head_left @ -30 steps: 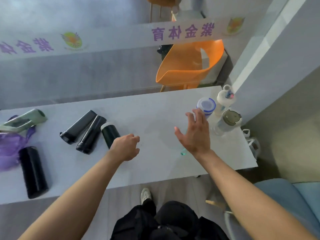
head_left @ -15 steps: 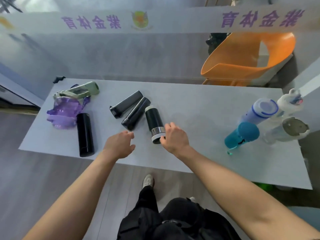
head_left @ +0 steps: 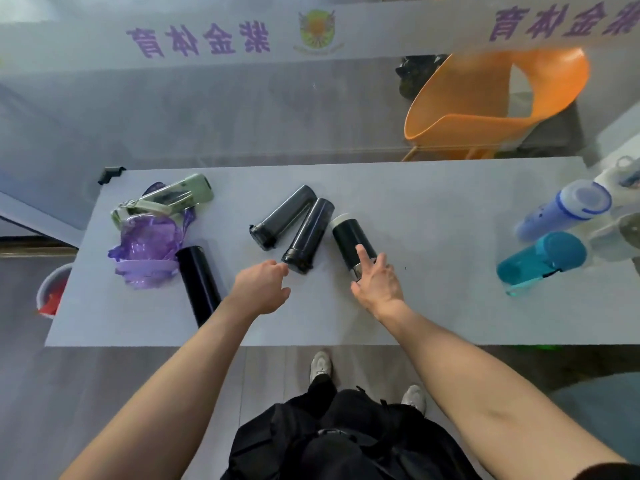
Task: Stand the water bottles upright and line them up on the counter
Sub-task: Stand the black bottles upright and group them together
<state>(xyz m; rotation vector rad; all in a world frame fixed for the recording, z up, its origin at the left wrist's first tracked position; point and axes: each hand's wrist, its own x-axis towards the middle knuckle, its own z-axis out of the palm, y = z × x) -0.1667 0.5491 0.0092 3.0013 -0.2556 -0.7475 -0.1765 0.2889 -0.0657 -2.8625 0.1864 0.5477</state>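
1. A short black bottle with a white end and a steel band (head_left: pixel 352 243) lies on its side near the middle of a pale grey counter (head_left: pixel 433 306), white end pointing away from the person, steel band nearest them.

2. The right hand (head_left: pixel 377 282) is spread open over the bottle's near end, one finger resting on the black body; it has not closed around anything.

3. The left hand (head_left: pixel 264 289) is loosely curled and holds nothing. Its knuckles are just beside the cap end of a dark grey bottle (head_left: pixel 308 235), which also lies flat.

4. A second dark grey bottle (head_left: pixel 283 216) lies against that one, and a plain black bottle (head_left: pixel 199 284) lies flat further left, partly under the left forearm.

5. At the far left, a sage-green bottle (head_left: pixel 166 200) rests on a crumpled purple bag (head_left: pixel 145 247).

6. At the right edge, a teal bottle (head_left: pixel 542 258), a blue and white bottle (head_left: pixel 564 209) and at least one pale bottle, partly cropped, stand upright in a cluster.

7. Likely risks: the round black bottle could roll from under the open fingers before they grip, or knock the dark grey bottle beside it. Lifted by the steel end alone, it may slip or tip over when stood up. The left hand may also nudge its neighbour into rolling.
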